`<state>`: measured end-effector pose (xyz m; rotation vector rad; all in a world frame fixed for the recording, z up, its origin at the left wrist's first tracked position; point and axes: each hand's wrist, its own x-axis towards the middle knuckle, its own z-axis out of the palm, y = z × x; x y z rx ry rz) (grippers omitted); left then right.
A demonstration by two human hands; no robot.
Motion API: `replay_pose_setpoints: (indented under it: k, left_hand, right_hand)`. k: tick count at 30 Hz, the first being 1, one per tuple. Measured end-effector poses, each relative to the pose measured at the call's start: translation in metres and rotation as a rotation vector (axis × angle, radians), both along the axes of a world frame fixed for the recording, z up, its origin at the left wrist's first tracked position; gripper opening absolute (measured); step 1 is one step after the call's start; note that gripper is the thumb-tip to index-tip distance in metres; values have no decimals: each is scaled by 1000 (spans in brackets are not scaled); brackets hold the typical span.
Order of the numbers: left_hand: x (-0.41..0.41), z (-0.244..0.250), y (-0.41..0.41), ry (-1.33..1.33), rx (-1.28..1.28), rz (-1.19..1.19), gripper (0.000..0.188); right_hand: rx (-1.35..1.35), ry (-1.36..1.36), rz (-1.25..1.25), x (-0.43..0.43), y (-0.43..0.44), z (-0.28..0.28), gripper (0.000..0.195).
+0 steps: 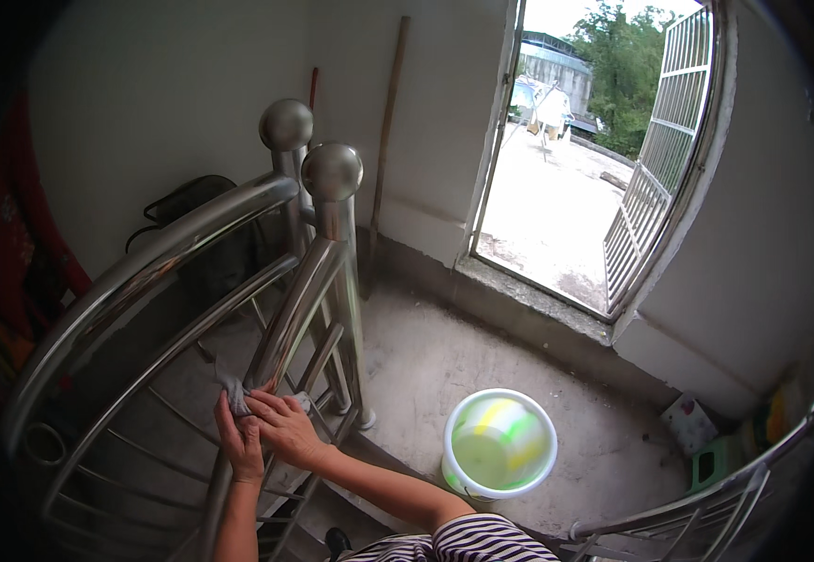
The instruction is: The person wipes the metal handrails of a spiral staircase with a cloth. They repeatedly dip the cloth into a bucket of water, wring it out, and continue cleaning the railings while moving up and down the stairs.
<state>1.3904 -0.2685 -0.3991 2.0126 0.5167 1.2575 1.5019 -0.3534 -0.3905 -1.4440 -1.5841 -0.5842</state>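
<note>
A grey cloth (234, 395) is wrapped around a sloping stainless-steel handrail (301, 295). My left hand (240, 442) grips the cloth on the rail's left side. From the right, my right hand (286, 430) presses over the cloth and rail, its fingers reaching across towards the left hand. A bit of cloth also shows beyond the right hand's knuckles. Above the hands, the rail meets a steel newel post topped by a shiny ball (332, 172). A second ball-topped post (285, 125) stands just behind it.
A white-rimmed plastic bucket (451, 479) with green and yellow patches stands on the concrete landing (407, 351), right of my arms. A wooden pole (387, 119) leans on the wall. A barred metal door (659, 154) stands open. Another railing (702, 485) and a green stool (709, 464) are right.
</note>
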Motion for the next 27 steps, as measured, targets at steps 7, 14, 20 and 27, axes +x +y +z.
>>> replay_pose_setpoints:
  k: [7, 14, 20, 27]
  left_hand:
    - [52, 93, -10, 240, 467, -16, 101]
    - [102, 123, 44, 287, 205, -253, 53]
    - [35, 60, 31, 195, 445, -145, 51]
    - [-84, -22, -18, 444, 604, 103, 43]
  right_hand:
    - [298, 409, -58, 58, 2, 81, 43]
    - [435, 311, -454, 71, 36, 84, 57]
    - [154, 883, -72, -6, 37, -23, 78]
    - [-503, 1086, 132, -104, -13, -121, 76]
